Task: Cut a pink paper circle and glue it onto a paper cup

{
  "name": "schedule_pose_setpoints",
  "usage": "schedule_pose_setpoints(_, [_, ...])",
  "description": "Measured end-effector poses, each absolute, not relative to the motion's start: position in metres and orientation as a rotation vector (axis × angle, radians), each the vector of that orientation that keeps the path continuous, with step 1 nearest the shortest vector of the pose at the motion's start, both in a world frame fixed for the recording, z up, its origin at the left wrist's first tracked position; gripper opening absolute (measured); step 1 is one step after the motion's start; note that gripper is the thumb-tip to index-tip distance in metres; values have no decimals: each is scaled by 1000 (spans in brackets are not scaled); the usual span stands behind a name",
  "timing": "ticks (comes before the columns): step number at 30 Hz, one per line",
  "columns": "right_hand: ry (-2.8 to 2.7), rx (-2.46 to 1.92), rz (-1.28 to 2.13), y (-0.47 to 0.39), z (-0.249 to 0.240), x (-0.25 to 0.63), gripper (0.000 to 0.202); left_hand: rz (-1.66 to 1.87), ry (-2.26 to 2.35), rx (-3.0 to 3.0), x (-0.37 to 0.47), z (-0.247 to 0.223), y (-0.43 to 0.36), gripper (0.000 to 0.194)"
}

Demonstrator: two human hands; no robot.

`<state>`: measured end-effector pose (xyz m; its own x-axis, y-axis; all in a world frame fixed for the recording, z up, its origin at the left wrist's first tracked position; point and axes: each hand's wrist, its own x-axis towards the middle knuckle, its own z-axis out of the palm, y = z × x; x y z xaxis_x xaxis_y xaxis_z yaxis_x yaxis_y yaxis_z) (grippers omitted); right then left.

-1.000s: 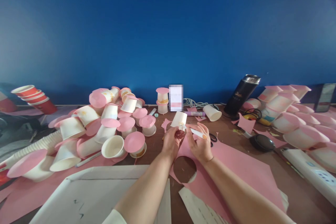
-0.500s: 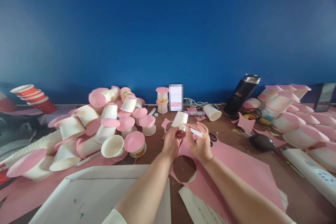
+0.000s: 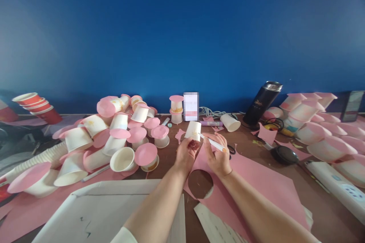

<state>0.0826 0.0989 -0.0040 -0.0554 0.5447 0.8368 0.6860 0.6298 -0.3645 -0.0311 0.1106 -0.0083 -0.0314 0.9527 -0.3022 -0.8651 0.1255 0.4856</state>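
Observation:
My left hand point(image 3: 186, 155) grips a white paper cup point(image 3: 193, 129) near its lower edge; a small yellow drawing shows on the cup's side. In my right hand point(image 3: 219, 158) is a white marker point(image 3: 217, 144), its tip pointing left at the right side of the cup. Whether the tip touches the cup cannot be made out. Beneath both hands lies a pink paper sheet point(image 3: 256, 186) with a round hole cut in it. Black scissor handles point(image 3: 232, 149) show just right of my right hand.
Several white cups with pink paper discs point(image 3: 145, 154) crowd the left side. A black flask point(image 3: 261, 102), a computer mouse point(image 3: 284, 154) and a power strip point(image 3: 338, 186) are at the right. A phone point(image 3: 191, 107) stands against the blue wall, beside a lone cup point(image 3: 230, 122).
The cup has shifted slightly left and its yellow drawing shows more. The marker has drawn back a little to the right, with its tip now visible.

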Motion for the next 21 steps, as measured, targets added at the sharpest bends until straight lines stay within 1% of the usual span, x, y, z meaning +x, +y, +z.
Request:
schedule_pose_setpoints(9, [-1741, -974, -154, 99, -8, 80, 21, 1495, 604, 19, -35, -7, 114, 14])
schedule_pose_setpoints(17, [-1773, -964, -84, 96, -10, 75, 19, 1519, 601, 117, -32, -13, 114, 11])
schedule_pose_setpoints(21, [-1772, -960, -109, 97, -12, 74, 19, 1526, 594, 163, -32, -17, 114, 10])
